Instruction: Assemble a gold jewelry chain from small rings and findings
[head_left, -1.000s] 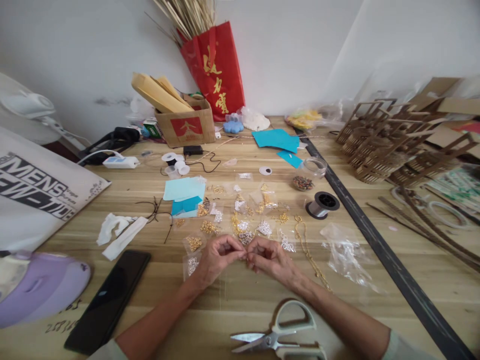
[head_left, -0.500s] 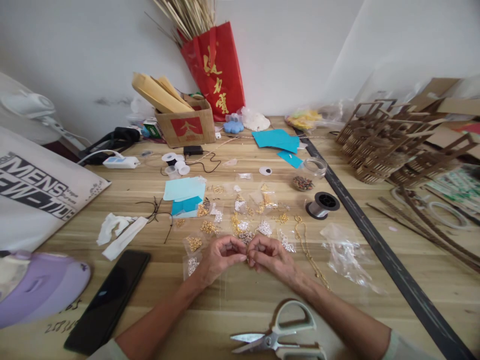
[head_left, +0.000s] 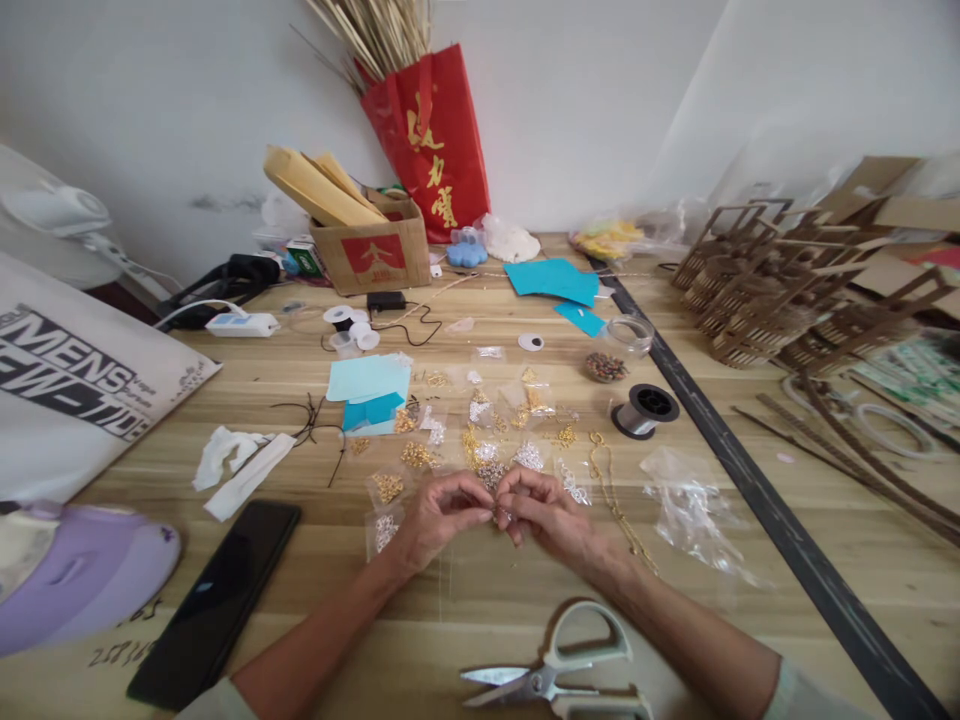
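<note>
Tiny pc. (head_left: pixel 498 510) btwn fingertips of L hand (head_left: pixel 442 515) & R hand (head_left: pixel 546 518), mostly hidden, too sm. to ID. Dull silver beads (head_left: pixel 491 473) heaped just beyond fingertips, partly covered; shiny silver bits (head_left: pixel 529 456) piled beside, to the R; gold beads (head_left: pixel 417 456) spread flat, farther L.

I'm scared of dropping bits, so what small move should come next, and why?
Perhaps ease the left hand and right hand slightly toward the scissors: their pinched fingertips meet close to the small brownish beads, where anything dropped could get lost.
</note>
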